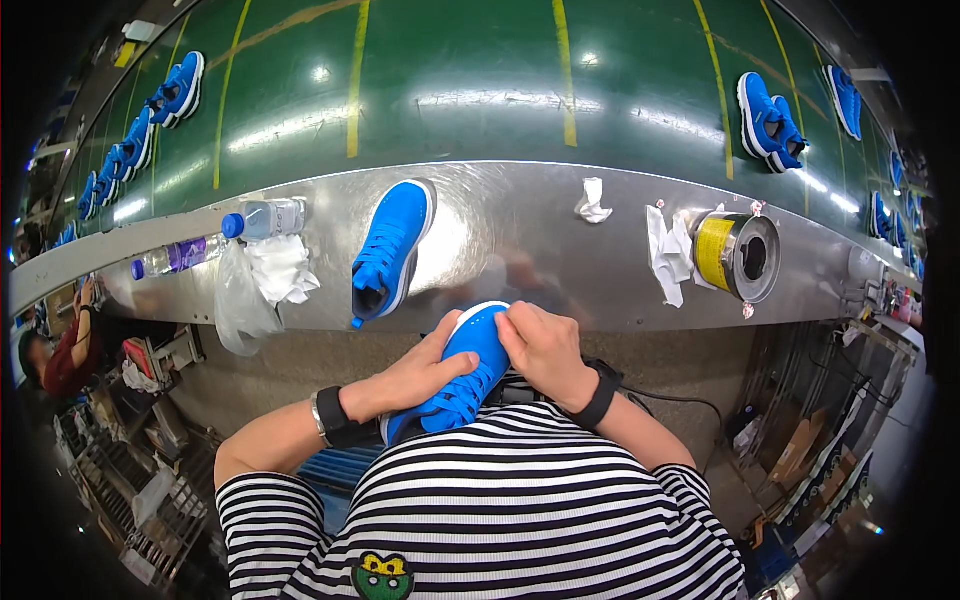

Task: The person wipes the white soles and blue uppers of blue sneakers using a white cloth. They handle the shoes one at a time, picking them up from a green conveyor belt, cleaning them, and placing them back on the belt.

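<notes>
Centre frame, the left hand [418, 370] is clasping a shoe [474, 380]; the right hand [543, 345] is resting curled at its toe [482, 314], grasp unclear.

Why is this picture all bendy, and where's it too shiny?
Head view: the fisheye lens makes the metal table look curved, with black corners; head view: white glare streaks the green belt and brightens the table; head view: the held blue shoe looks fairly clear.

Black-and-white striped shirt [540, 500], green patch [383, 582], black wristbands [601, 394].
</notes>
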The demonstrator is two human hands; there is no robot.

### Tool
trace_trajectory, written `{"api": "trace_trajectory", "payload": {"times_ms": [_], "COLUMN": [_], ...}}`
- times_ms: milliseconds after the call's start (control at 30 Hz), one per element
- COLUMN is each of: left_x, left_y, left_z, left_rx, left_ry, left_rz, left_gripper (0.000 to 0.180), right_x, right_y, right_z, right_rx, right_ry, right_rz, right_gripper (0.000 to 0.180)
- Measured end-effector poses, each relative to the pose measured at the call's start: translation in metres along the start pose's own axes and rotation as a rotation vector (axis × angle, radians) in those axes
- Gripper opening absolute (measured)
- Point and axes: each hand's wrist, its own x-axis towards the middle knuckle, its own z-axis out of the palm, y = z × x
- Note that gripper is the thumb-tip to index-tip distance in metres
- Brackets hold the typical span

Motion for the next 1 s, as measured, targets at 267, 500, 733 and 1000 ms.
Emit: {"api": "trace_trajectory", "payload": {"times_ms": [267, 500, 733, 1000], "left_x": [-0.001, -0.002, -0.004, 0.000], "left_y": [-0.002, -0.006, 0.007, 0.005], "left_z": [0.004, 0.011, 0.010, 0.008], "left_rx": [-0.123, 0.092, 0.053, 0.083], "left_ry": [-0.086, 0.016, -0.045, -0.048], "left_rz": [0.046, 0.103, 0.180, 0.214], "left_gripper": [0.071, 0.065, 0.068, 0.068], "right_x": [-0.022, 0.001, 0.001, -0.017], "right_y": [0.005, -0.001, 0.007, -0.008], "right_z": [-0.012, -0.005, -0.040, -0.037], "right_rx": [0.146, 0.026, 0.643, 0.310], "right_ry": [-0.116, -0.013, 0.251, -0.144], "right_rz": [0.154, 0.063, 0.550, 0.223], "right_gripper": [0.014, 0.013, 0.018, 0.014]}}
